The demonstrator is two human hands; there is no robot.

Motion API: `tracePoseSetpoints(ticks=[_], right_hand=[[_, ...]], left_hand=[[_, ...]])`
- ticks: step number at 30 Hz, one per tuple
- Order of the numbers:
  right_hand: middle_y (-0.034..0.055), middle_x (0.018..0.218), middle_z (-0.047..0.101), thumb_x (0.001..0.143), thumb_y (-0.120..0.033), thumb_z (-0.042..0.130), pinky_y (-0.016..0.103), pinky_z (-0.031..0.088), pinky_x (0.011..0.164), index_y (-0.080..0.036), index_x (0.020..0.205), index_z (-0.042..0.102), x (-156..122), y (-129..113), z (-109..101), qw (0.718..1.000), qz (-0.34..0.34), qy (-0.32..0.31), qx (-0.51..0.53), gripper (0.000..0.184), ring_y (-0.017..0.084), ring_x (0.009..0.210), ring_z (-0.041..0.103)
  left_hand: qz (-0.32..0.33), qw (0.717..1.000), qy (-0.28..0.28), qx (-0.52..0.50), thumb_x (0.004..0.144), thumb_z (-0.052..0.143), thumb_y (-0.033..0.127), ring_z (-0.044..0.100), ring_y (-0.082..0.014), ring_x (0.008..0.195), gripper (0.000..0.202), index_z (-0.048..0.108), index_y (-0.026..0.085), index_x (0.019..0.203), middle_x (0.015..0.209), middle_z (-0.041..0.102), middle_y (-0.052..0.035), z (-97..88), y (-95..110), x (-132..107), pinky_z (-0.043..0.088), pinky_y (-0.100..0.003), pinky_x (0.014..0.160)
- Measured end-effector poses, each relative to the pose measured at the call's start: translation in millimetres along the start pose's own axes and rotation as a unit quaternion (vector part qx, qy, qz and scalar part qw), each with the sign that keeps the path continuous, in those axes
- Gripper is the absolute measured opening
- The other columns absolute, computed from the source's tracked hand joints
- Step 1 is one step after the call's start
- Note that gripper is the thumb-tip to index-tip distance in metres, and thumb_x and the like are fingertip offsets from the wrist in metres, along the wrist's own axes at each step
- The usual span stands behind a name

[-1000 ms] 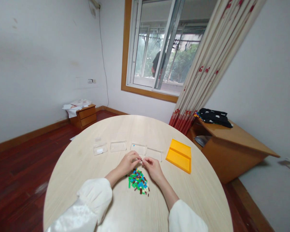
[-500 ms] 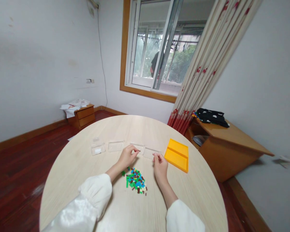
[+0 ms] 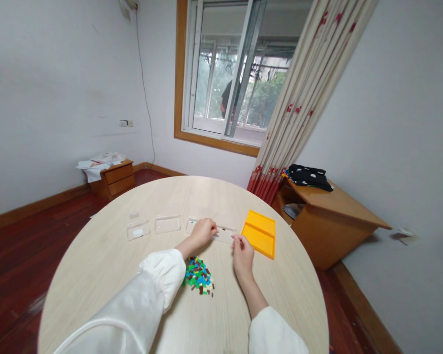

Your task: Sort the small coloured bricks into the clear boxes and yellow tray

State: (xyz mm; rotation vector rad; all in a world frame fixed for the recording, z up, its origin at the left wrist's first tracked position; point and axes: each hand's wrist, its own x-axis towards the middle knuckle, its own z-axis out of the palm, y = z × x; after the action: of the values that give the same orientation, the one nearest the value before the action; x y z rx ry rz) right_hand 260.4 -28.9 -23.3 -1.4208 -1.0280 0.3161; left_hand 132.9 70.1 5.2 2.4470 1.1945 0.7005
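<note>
head view: small pieces (image 3: 198, 281), green, blue, brown

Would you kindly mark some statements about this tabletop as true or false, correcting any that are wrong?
1. The right hand is nearer the yellow tray than the left hand is. True.
2. The pile of small pieces is all one colour. False: green, blue and brown pieces, among others, are mixed in it.
3. The pile lies nearer the person than the clear trays do. True.
4. The left hand is resting on the yellow tray. False: it is by the clear trays, apart from the yellow one.
5. The person is dressed in black. False: the sleeves are white.
</note>
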Motion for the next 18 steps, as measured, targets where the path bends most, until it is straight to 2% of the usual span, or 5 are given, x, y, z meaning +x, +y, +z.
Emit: tracePoseSetpoints(ticks=[4,8,11,13,18], right_hand=[[0.0063,0.083,0.063,0.084,-0.031,0.043,0.031,0.044,0.073,-0.017,0.088,0.064,-2,2,3,0.987,-0.114,-0.07,-0.089,0.025,0.019,0.08,0.056],[0.0105,0.105,0.057,0.082,-0.021,0.047,0.039,0.038,0.088,-0.02,0.112,0.059,-4,2,14,0.938,-0.219,-0.119,-0.242,0.032,0.023,0.1,0.05],[0.0107,0.112,0.055,0.083,-0.02,0.049,0.04,0.034,0.09,-0.023,0.12,0.054,-4,-2,29,0.896,-0.241,-0.151,-0.343,0.037,0.024,0.105,0.046],[0.01,0.112,0.055,0.084,-0.022,0.051,0.039,0.032,0.087,-0.025,0.122,0.052,-3,-6,40,0.873,-0.243,-0.168,-0.387,0.038,0.024,0.104,0.046],[0.0089,0.103,0.056,0.085,-0.027,0.054,0.035,0.032,0.077,-0.028,0.119,0.055,0,-15,61,0.847,-0.226,-0.194,-0.44,0.034,0.024,0.096,0.048]], left_hand=[[0.003,0.999,0.04,0.006,0.083,0.049,0.02,0.058,-0.0188,0.085,0.02,0.068,0.014,0.082,0.087,0.067,-0.0088,-22.3,-13,-19,0.041,-0.028,0.079],[-0.008,0.988,0.143,0.063,0.085,0.044,0.022,0.055,-0.0212,0.087,0.023,0.066,0.014,0.088,0.089,0.062,-0.0093,-62.3,-53,-58,0.042,-0.033,0.081],[-0.048,0.972,0.174,0.148,0.085,0.044,0.024,0.052,-0.0241,0.089,0.025,0.064,0.014,0.096,0.094,0.059,-0.0108,-86.8,-90,-94,0.042,-0.037,0.081],[-0.083,0.961,0.18,0.195,0.085,0.045,0.025,0.05,-0.0251,0.09,0.028,0.061,0.015,0.105,0.098,0.056,-0.012,-94.6,-108,-114,0.042,-0.039,0.081],[-0.099,0.963,0.146,0.205,0.086,0.047,0.03,0.047,-0.0251,0.097,0.037,0.053,0.02,0.121,0.104,0.052,-0.0117,-89.9,-125,-138,0.041,-0.038,0.084]])
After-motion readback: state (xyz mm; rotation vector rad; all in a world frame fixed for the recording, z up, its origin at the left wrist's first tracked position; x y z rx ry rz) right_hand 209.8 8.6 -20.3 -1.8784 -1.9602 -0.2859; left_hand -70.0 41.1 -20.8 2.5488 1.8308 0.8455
